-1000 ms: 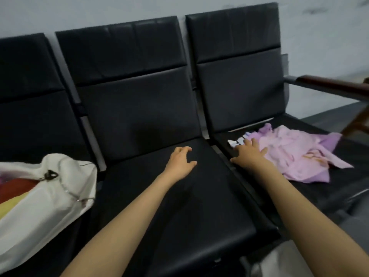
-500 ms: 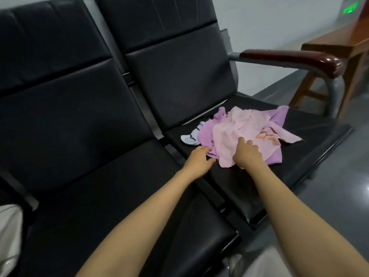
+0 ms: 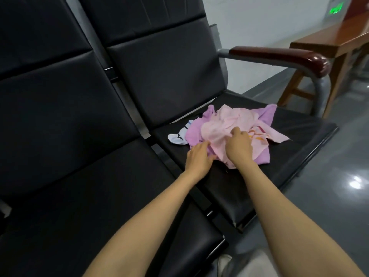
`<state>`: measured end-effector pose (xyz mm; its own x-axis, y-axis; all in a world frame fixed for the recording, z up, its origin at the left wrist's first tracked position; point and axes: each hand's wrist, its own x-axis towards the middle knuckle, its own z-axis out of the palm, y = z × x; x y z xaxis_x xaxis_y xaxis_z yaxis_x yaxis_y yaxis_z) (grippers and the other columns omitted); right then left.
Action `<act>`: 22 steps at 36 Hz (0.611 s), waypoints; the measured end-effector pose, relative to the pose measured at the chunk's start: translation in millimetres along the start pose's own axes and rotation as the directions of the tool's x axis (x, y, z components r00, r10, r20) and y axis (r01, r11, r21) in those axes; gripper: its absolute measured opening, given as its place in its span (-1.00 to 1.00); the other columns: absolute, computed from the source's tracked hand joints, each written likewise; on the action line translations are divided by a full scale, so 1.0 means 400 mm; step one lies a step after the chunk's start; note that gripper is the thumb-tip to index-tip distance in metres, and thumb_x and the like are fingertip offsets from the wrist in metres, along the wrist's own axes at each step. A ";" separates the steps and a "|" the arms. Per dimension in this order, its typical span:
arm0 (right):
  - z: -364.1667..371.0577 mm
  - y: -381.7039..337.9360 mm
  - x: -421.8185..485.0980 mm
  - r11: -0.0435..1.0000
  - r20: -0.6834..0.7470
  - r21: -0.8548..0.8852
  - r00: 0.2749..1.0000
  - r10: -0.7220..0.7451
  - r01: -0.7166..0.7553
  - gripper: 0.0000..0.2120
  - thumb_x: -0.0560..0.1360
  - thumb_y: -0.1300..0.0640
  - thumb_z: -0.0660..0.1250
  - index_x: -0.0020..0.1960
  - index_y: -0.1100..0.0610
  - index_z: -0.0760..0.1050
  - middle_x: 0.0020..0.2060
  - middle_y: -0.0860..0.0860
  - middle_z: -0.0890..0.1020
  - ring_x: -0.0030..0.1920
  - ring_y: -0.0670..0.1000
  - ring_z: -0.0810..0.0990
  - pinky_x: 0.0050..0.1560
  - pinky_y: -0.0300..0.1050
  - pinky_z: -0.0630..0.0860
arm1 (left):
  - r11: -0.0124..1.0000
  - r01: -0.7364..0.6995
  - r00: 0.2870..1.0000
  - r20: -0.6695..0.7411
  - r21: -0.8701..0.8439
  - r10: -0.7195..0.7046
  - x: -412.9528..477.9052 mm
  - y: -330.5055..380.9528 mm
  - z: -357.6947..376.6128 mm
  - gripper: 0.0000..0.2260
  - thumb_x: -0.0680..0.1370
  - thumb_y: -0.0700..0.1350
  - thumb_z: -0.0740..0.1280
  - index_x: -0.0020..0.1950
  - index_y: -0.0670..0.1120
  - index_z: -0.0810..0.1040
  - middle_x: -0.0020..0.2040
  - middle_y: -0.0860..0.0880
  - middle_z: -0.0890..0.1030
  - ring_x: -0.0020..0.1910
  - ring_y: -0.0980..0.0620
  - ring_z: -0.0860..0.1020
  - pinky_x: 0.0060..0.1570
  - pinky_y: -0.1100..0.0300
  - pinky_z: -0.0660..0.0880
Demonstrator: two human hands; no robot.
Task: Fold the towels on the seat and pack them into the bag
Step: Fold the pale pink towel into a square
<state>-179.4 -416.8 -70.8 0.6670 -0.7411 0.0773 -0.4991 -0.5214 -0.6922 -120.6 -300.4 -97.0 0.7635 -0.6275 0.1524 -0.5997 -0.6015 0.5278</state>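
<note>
Crumpled pale pink towel (image 3: 219, 127) is pinched by curled fingers of the right hand (image 3: 238, 146). The left hand (image 3: 197, 159) is laid, fingers straight and together, against the crumpled purple towel (image 3: 194, 131). Both towels are heaped on the black padded seat (image 3: 299, 140).

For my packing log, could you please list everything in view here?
seats: two, black, side by side
pink towel: one, pink, crumpled atop pile on right seat
purple towel: one, purple, under pink towel
white cloth: one, white-blue, pile's left edge
armrest: one, dark red, right of seats
table: one, brown wood, far right
sign: one, green, wall top right
left hand: one, touching pile's near edge
right hand: one, pinching pink towel
</note>
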 end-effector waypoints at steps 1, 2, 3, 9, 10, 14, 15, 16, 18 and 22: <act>-0.014 -0.014 -0.002 0.988 -0.019 0.143 0.998 -0.055 0.057 -0.78 0.61 0.21 0.12 0.23 0.23 0.35 0.12 0.20 0.47 0.09 0.19 0.48 -0.01 -0.05 0.39 | 0.990 0.010 0.999 -0.031 -0.142 -0.014 0.002 0.003 -0.011 -0.59 0.54 -0.12 0.34 0.38 -0.09 0.39 0.31 -0.08 0.47 0.29 -0.08 0.41 0.28 0.00 0.36; -0.029 -0.029 -0.008 0.955 -0.020 0.276 0.993 -0.112 0.113 -0.83 0.61 0.21 0.12 0.17 0.22 0.37 0.00 0.14 0.52 -0.03 0.11 0.51 -0.14 -0.16 0.38 | 0.958 0.017 0.998 -0.053 -0.288 -0.033 0.006 0.005 -0.026 -0.52 0.55 -0.13 0.34 0.45 -0.09 0.32 0.39 -0.07 0.40 0.34 -0.05 0.37 0.32 0.00 0.35; -0.044 -0.046 -0.017 0.913 -0.001 0.373 0.985 -0.175 0.163 -0.88 0.61 0.19 0.14 0.12 0.19 0.38 -0.12 0.06 0.53 -0.15 0.00 0.49 -0.24 -0.28 0.35 | 0.919 0.018 0.997 -0.062 -0.394 -0.046 0.009 0.007 -0.045 -0.46 0.56 -0.13 0.35 0.50 -0.07 0.24 0.46 -0.04 0.32 0.38 -0.03 0.34 0.34 0.01 0.35; -0.108 -0.090 -0.062 0.710 0.221 0.690 0.892 -0.393 0.142 -0.82 0.57 0.21 0.24 -0.20 0.07 0.48 -0.31 -0.07 0.53 -0.22 -0.11 0.49 -0.11 -0.25 0.44 | 0.887 -0.064 0.993 0.059 -0.458 0.102 0.009 -0.032 -0.159 -0.78 0.54 -0.25 0.34 0.18 -0.16 0.58 -0.02 0.01 0.61 -0.14 0.23 0.49 -0.07 0.30 0.41; -0.115 -0.087 -0.061 0.679 0.244 0.729 0.892 -0.379 0.089 -0.80 0.57 0.22 0.22 -0.20 0.10 0.52 -0.30 -0.07 0.57 -0.21 -0.12 0.53 -0.11 -0.25 0.47 | 0.903 -0.069 0.991 0.075 -0.423 0.111 0.006 -0.046 -0.172 -0.89 0.53 -0.24 0.36 0.04 -0.16 0.62 -0.14 0.02 0.58 -0.22 0.21 0.46 -0.15 0.29 0.37; -0.091 -0.037 -0.031 0.874 0.234 0.457 0.926 -0.297 0.164 -0.69 0.54 0.30 0.17 0.24 0.13 0.47 0.13 0.05 0.58 0.12 0.02 0.56 0.07 -0.15 0.45 | 0.922 -0.055 0.987 0.121 -0.383 0.109 -0.027 -0.097 -0.226 -0.84 0.55 -0.21 0.35 -0.08 0.06 0.61 -0.19 0.17 0.61 -0.16 0.23 0.52 -0.04 0.29 0.42; -0.073 -0.018 -0.023 0.934 0.283 0.285 0.912 -0.298 0.217 -0.55 0.52 0.30 0.22 0.39 0.09 0.36 0.25 0.08 0.50 0.23 0.08 0.49 0.13 -0.14 0.40 | 0.916 -0.033 0.985 0.143 -0.399 0.098 -0.039 -0.108 -0.241 -0.84 0.55 -0.22 0.35 -0.06 0.05 0.62 -0.18 0.19 0.63 -0.13 0.24 0.54 0.00 0.29 0.45; -0.051 -0.001 -0.018 0.960 0.360 0.134 0.890 -0.278 0.246 -0.43 0.51 0.28 0.27 0.48 0.06 0.24 0.34 0.11 0.42 0.30 0.12 0.44 0.19 -0.11 0.37 | 0.910 -0.009 0.982 0.166 -0.414 0.085 -0.053 -0.118 -0.256 -0.85 0.55 -0.23 0.34 -0.03 0.01 0.63 -0.16 0.18 0.64 -0.11 0.23 0.56 0.05 0.25 0.47; -0.006 0.021 -0.016 0.965 0.473 -0.037 0.855 -0.213 0.261 -0.37 0.50 0.21 0.33 0.51 0.03 0.20 0.39 0.16 0.36 0.34 0.18 0.40 0.27 -0.04 0.36 | 0.907 0.037 0.978 0.201 -0.420 0.053 -0.077 -0.139 -0.283 -0.86 0.56 -0.24 0.33 0.00 -0.04 0.64 -0.13 0.09 0.67 -0.08 0.14 0.59 0.10 0.10 0.50; 0.040 0.023 -0.019 0.947 0.399 -0.178 0.899 -0.181 0.269 -0.71 0.57 0.20 0.21 0.27 0.14 0.48 0.21 0.19 0.47 0.15 0.19 0.50 0.08 -0.07 0.43 | 0.947 0.059 0.976 0.218 -0.317 0.013 -0.119 -0.163 -0.325 -0.86 0.55 -0.19 0.34 -0.01 0.03 0.63 -0.08 0.04 0.68 -0.03 0.06 0.62 0.15 -0.01 0.50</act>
<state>-180.2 -409.1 -89.4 0.9105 -0.4033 -0.0918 -0.3913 -0.7681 -0.5068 -86.5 -167.1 -30.2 0.6852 -0.7279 -0.0269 -0.4470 -0.4494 0.7734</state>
